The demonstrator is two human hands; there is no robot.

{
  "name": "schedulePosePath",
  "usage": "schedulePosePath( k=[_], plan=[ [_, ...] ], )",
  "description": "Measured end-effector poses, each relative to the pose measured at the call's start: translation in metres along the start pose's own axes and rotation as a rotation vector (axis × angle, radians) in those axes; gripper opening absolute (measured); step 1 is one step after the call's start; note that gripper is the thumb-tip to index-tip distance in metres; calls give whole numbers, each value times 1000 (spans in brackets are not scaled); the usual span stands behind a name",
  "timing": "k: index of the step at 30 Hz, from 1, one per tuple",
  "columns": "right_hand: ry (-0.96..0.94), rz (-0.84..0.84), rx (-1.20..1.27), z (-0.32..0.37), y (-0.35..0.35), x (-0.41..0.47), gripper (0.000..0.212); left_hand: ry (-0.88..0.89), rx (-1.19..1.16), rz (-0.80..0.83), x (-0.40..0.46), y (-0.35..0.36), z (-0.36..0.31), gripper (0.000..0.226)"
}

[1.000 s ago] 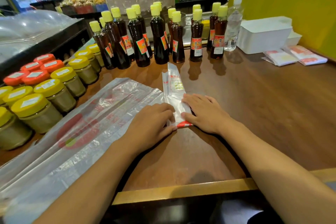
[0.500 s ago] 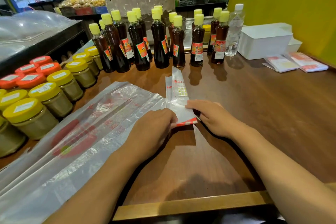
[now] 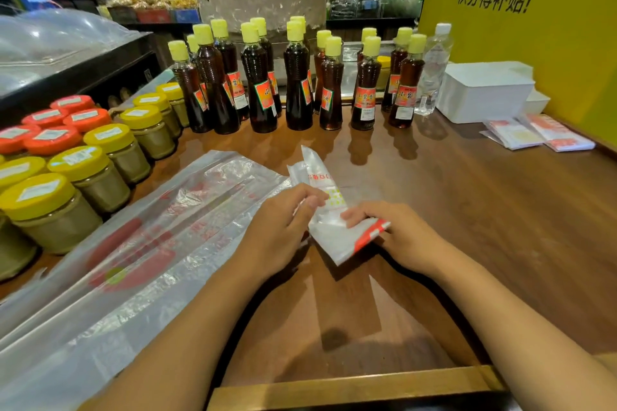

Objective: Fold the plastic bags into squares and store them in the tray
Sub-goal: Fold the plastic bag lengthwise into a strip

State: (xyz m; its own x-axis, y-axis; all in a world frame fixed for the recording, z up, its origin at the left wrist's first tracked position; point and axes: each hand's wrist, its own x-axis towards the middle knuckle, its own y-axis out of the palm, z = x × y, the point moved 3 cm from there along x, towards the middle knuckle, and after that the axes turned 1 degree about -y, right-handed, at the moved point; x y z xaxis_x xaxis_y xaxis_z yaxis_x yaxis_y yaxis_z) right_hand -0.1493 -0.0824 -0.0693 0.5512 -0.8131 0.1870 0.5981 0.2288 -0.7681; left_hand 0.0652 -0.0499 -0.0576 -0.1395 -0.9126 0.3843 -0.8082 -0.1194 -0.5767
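Bright indoor light, glossy table [image 3: 484,210] glare, wide-angle edge bending.

Counted: two hands, left [image 3: 278,230] and right [image 3: 402,234]; four red-lidded jars [image 3: 53,141]; two folded bags [image 3: 537,135], right of frame.

Both hands curled, pinching: left [image 3: 283,227], right [image 3: 400,237]; forearms converging.

Dark sauce bottles [image 3: 257,83], yellow-lid jars [image 3: 50,207] w/ water bottle [image 3: 434,70].
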Motion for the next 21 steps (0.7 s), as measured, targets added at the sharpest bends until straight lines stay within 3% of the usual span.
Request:
schedulePosePath(
  k=[4, 7, 12, 16, 21],
  plan=[
    [-10, 79, 51, 13, -7, -6, 34, -14, 267, 186, 3, 7, 20, 18],
    [-18, 74, 90, 14, -8, -3, 18, -56, 375, 242, 0, 8, 25, 18],
    [22, -14, 105, 10, -2, 3, 17, -5, 385, 232, 0, 9, 26, 10],
    [95, -78, 105, 7, 2, 13, 21, -20, 348, 263, -4, 11, 20, 31],
    [159, -161, 27, 5, 10, 21, 27, -3, 312, 307, -9, 11, 12, 38]
  ],
)
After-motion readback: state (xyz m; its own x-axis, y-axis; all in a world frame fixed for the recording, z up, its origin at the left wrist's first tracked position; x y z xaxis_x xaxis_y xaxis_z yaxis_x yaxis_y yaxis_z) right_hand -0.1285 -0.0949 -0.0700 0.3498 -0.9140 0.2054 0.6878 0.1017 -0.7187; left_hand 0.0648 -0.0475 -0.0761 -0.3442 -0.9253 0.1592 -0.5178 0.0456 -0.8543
